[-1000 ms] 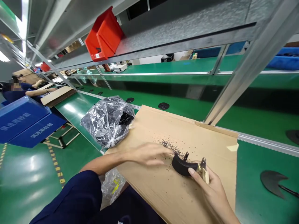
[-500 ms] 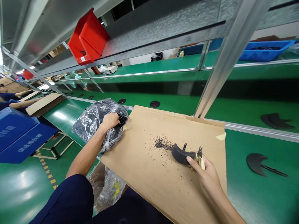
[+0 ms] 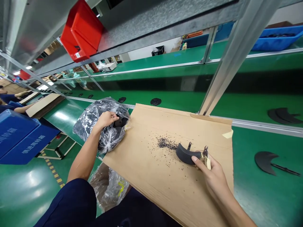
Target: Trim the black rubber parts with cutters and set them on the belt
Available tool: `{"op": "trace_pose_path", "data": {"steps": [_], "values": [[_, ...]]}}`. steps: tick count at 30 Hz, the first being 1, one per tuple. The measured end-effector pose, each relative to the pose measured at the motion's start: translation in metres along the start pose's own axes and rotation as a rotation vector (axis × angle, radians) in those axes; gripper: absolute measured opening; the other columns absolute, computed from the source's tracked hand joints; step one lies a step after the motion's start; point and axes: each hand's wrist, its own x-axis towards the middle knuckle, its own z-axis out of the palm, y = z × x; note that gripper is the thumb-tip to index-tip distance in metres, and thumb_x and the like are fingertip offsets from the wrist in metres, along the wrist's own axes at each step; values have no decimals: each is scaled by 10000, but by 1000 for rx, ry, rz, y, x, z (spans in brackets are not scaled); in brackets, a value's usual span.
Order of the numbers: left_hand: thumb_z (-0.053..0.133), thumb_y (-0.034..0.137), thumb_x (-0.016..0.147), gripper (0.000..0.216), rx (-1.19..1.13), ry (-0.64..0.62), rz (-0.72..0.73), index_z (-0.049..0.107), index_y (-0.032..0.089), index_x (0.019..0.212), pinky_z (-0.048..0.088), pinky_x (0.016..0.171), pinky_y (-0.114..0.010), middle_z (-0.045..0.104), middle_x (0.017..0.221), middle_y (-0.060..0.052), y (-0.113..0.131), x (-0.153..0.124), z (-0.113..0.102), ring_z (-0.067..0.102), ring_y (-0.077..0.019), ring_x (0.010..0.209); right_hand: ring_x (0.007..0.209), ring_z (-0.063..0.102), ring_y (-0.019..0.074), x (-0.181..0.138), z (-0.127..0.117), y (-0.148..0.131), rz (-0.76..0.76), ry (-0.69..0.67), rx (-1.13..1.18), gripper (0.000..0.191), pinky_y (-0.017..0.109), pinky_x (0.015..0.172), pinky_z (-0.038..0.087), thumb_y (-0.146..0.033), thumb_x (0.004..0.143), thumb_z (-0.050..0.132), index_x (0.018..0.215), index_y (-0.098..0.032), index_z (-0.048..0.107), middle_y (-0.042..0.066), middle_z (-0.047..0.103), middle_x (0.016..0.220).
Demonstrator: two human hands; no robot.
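My right hand holds a curved black plastic part over the cardboard sheet, thumb pressed on its face. In the same hand sits a pair of small cutting nippers with pale handles, jaws pointing up. My left hand is closed at the mouth of a clear plastic bag; whatever its fingertips pinch is too hidden to name. More black parts show inside the bag. Small black trimmings lie scattered on the cardboard, left of the held part.
Black crescent-shaped parts lie on the green bench at right and along the green strip behind. A metal post rises behind the cardboard. A red bin hangs at upper left. Blue boxes stand at left, near another person's arm.
My left hand has drawn back slightly to the left and up from the bag's opening, uncovering more black parts. The right hand keeps its hold; the view has shifted a little.
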Motion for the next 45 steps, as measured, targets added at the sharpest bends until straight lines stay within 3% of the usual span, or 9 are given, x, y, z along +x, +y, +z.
{"op": "trace_pose_path", "data": {"steps": [13,19,23,26,30,35,39,42,45], "values": [[560,495,808,350,-125,58,-9,540,198,623,342,571,-257,476,502,31,1,-19,-23,445,-133,524,773,613,250,3,0,9,8,16,23,388,359,722,527,-607,702,779,762,-252,636,8,578,643],[540,552,784,355,-259,132,188,645,218,724,483,623,-275,667,654,6,36,-59,-40,575,-170,611,847,590,229,-6,5,7,41,-1,104,472,341,796,493,-616,690,794,876,-209,643,38,663,862],[616,669,740,312,-304,127,300,691,375,666,505,518,-289,708,619,114,66,-70,-34,627,-203,579,796,503,182,-16,10,7,57,-46,262,498,306,769,442,-596,631,847,760,-221,545,-20,552,760],[637,705,696,300,-428,-134,576,714,430,605,511,453,-289,731,618,145,107,-69,-20,653,-212,529,730,447,144,-18,10,11,70,-5,284,498,282,720,399,-556,600,873,733,-214,537,-42,495,727],[625,582,818,324,-567,-459,883,792,305,795,608,597,-279,807,840,-23,183,-87,-8,739,-229,693,702,426,127,-22,11,13,75,-27,343,457,270,675,366,-522,628,852,741,-210,537,-49,471,717],[523,367,967,271,-618,-408,1249,758,243,1017,589,876,-293,784,1066,-48,291,-115,9,731,-208,962,648,484,128,-23,13,16,121,-71,401,359,264,603,384,-389,664,827,841,-218,566,-43,538,713],[479,215,957,278,-362,-386,1484,744,215,1045,561,883,-310,778,1098,-53,375,-124,38,719,-213,978,576,496,120,-25,14,19,166,-100,412,306,245,525,359,-328,659,789,846,-217,572,-50,543,649],[510,212,950,270,-156,-418,1514,732,200,1103,557,871,-303,777,1117,-71,414,-122,55,730,-222,985,543,485,109,-26,13,19,182,-132,415,288,230,492,330,-346,633,783,754,-208,561,-47,535,594],[570,231,930,351,-97,-385,1483,665,165,1262,554,920,-342,741,1219,-127,425,-115,61,715,-267,1079,529,489,101,-26,13,16,194,-122,424,305,218,475,317,-358,605,794,742,-203,570,-42,559,595]]}}
